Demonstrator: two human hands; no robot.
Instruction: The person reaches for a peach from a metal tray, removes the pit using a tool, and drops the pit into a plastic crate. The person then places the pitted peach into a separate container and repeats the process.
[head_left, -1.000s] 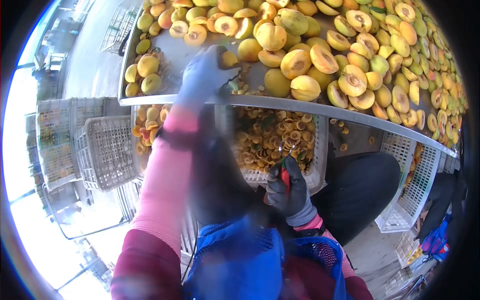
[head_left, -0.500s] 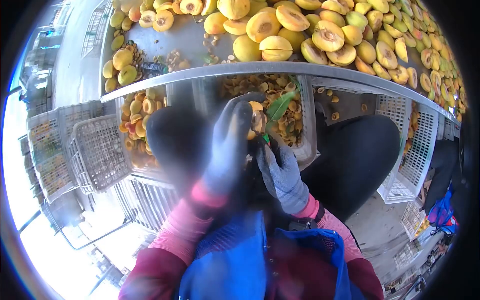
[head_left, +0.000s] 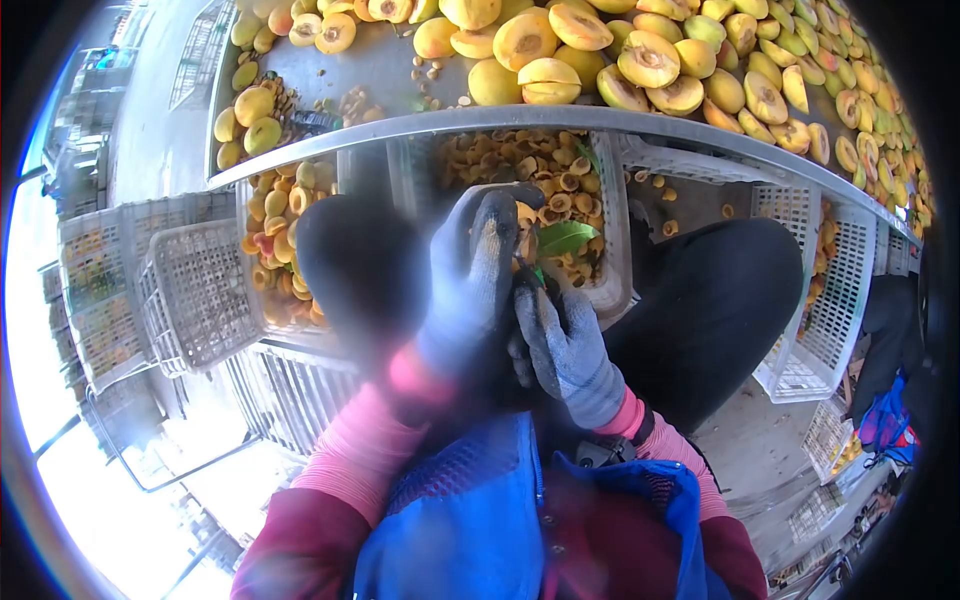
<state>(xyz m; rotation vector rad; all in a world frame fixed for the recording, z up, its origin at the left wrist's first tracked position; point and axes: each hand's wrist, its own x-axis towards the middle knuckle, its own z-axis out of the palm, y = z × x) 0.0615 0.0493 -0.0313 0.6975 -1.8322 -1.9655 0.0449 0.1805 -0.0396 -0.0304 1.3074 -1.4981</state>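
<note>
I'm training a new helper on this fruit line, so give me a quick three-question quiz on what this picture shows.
1. True or false: the left hand and the right hand, both in grey gloves, meet at one fruit over the white crate.
2. What sticks out just beside that fruit? A a green leaf; B a red ribbon; C a metal spoon.
3. Fill in: the cut fruit halves lie on top of a metal ____.

Key: 1 true; 2 A; 3 table.
</note>
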